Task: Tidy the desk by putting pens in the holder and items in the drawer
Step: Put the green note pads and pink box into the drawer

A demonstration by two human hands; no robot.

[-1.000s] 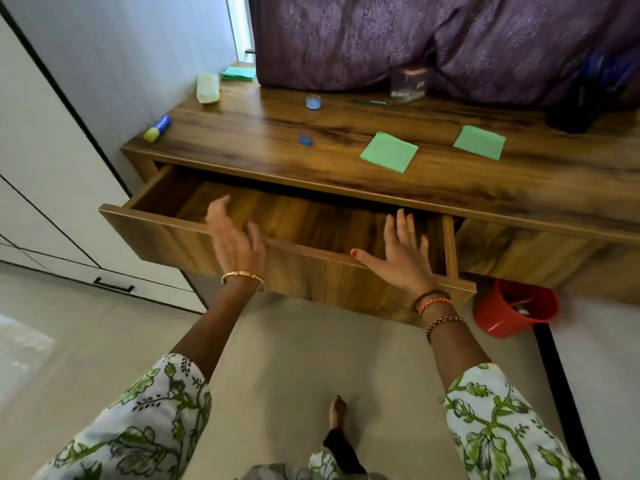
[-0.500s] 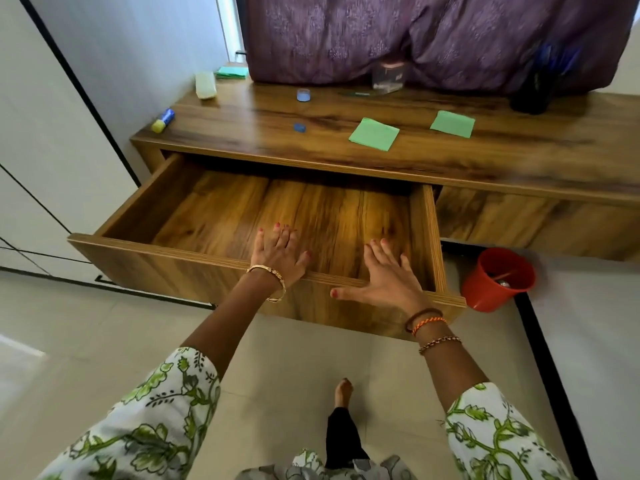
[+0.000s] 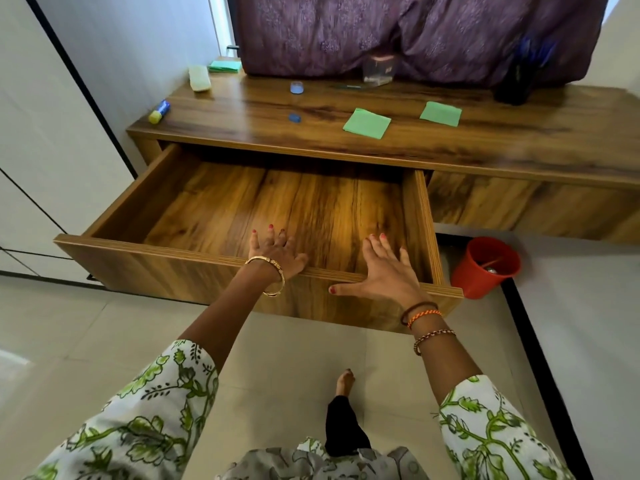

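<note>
The wooden drawer (image 3: 166, 251) under the desk (image 3: 519, 140) stands pulled far out, and nothing lies inside it. My left hand (image 3: 273, 252) rests on its front edge with straight, spread fingers reaching inward. My right hand (image 3: 384, 271) lies flat over the same edge further right, thumb stretched along the front panel. On the desktop lie two green note pads (image 3: 367, 123) (image 3: 440, 113), a blue cap (image 3: 296, 87), a small blue piece (image 3: 294, 117), a blue-and-yellow glue stick (image 3: 159, 111) and a pen (image 3: 349, 86). A dark pen holder (image 3: 516, 81) with blue pens stands at the back right.
A pale block (image 3: 199, 77) and a green pad (image 3: 225, 66) sit at the desk's back left, a clear container (image 3: 379, 69) by the purple curtain (image 3: 415, 32). A red bucket (image 3: 485, 266) stands on the floor right of the drawer. White cabinets line the left.
The drawer has slid out from nearly shut to wide open. Both hands moved onto its front edge and came back toward me with it.
</note>
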